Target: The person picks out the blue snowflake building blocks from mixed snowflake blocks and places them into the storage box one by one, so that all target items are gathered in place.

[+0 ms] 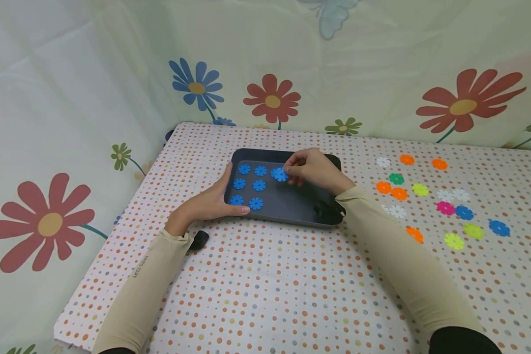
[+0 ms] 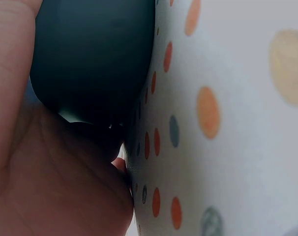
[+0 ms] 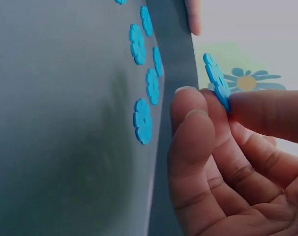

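Observation:
A dark grey rectangular tray (image 1: 287, 220) lies on the table, with several blue flower-shaped discs (image 1: 258, 185) spread over its left part. My left hand (image 1: 205, 202) holds the tray's left front corner, thumb along the front rim and fingers against the left side. In the left wrist view, the palm (image 2: 65, 182) is close to the dark tray wall (image 2: 95, 54). Over the tray, my right hand (image 1: 316, 171) pinches one blue disc (image 3: 217, 81) between thumb and fingertips. From the head view, this disc partly covers another blue disc (image 1: 273, 172) in the tray.
Right of the tray, loose flower discs are scattered on the dotted tablecloth (image 1: 265, 285): orange (image 1: 407, 160), green (image 1: 396, 178), yellow (image 1: 454, 241), pink (image 1: 446, 208), white (image 1: 383, 162) and blue (image 1: 499, 227). A flower-printed curtain (image 1: 371, 64) hangs behind the table.

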A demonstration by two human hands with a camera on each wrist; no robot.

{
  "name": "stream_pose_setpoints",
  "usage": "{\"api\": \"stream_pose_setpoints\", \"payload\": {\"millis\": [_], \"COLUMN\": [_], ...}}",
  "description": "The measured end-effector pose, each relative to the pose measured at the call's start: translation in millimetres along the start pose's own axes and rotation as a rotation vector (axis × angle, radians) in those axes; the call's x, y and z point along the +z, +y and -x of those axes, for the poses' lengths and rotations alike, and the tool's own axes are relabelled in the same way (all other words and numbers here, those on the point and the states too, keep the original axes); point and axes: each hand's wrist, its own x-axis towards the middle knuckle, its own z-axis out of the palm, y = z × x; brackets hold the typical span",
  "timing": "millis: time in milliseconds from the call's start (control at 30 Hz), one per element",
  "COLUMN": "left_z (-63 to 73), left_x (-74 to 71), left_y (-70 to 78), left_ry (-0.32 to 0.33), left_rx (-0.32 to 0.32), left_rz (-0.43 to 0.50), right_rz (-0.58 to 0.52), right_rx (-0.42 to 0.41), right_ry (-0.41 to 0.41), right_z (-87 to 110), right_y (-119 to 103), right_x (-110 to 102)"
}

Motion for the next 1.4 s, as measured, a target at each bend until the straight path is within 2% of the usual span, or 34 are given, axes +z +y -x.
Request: {"api": "stream_pose_setpoints", "payload": {"millis": [233, 667, 1067, 1400], "left_z": [-0.6, -0.3, -0.2, 0.1], "left_x": [1.4, 1.6, 1.3, 0.1], "left_y": [0.9, 0.7, 0.0, -1.0], "left_ry": [-0.007, -0.005, -0.003, 0.003], "left_rx": [0.001, -0.002, -0.007, 0.002], "left_rz": [0.013, 0.014, 0.012, 0.012], "right_rz": [0.036, 0.122, 0.225, 0.244], "right_rx": [0.026, 0.042, 0.039, 0.035], "right_ry": [-0.069, -0.128, -0.109, -0.078], "right_z": [-7.0, -14.3, -21.0, -20.5], "right_y": [6, 9, 12, 11], "right_x": [5, 11, 17, 20]}}
